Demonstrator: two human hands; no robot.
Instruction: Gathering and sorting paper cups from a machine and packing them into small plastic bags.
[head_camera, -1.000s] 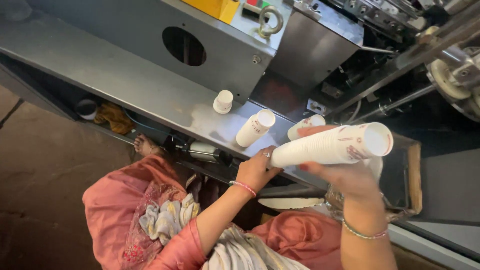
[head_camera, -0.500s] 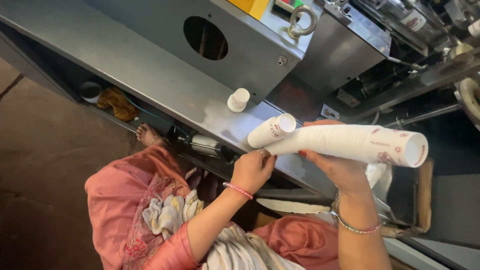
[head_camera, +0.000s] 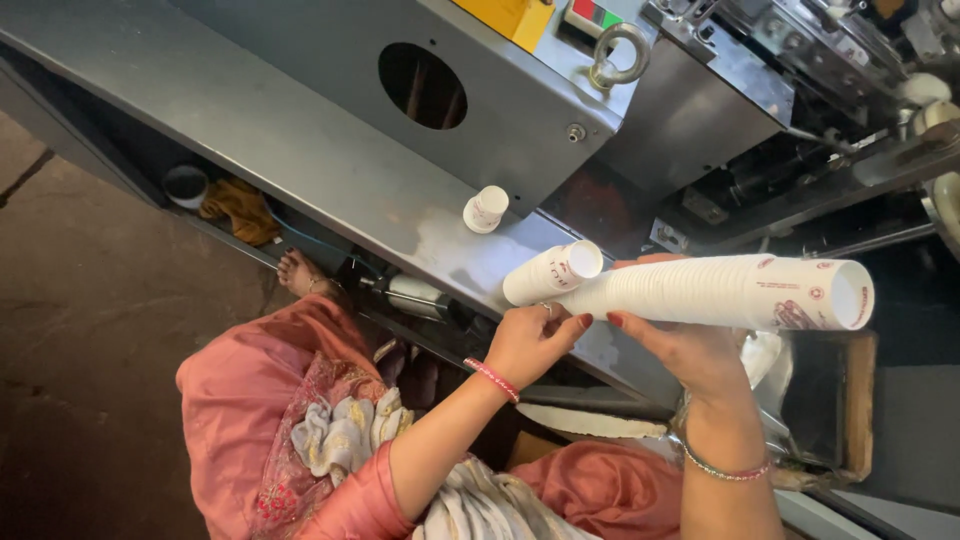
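- While both hands work at the front edge of the grey metal bench (head_camera: 300, 150), the right hand (head_camera: 690, 350) carries a long stack of white paper cups (head_camera: 730, 290); its grip is clamped on the stack from below, thumb tip against the narrow end, a bangle on the wrist.
- Long stack: lying almost level in the air, open mouth toward the right, printed red marks near that end, held above the bench edge and the dark gap beside it.
- Left hand (head_camera: 530, 340): grip closed, fingers curled against the left end of the long stack, just under a short stack of cups (head_camera: 550, 275); a pink bangle on the wrist. Whether the fingers pinch anything cannot be told.
- Short stack: tilted, mouth up and to the right, touching or just beside the narrow end of the long stack; whether it rests on the bench cannot be told.
- Single white cup (head_camera: 486, 209): standing on the bench, apart from both stacks, beyond the left hand.
- Machine housing (head_camera: 500, 80): grey, with a round dark opening, a yellow box (head_camera: 510, 15) and a metal lifting ring (head_camera: 612, 62) on top.
- Below the bench: pink clothing (head_camera: 260, 400) over the lap, a bare foot (head_camera: 298, 272) on the brown floor (head_camera: 90, 330).
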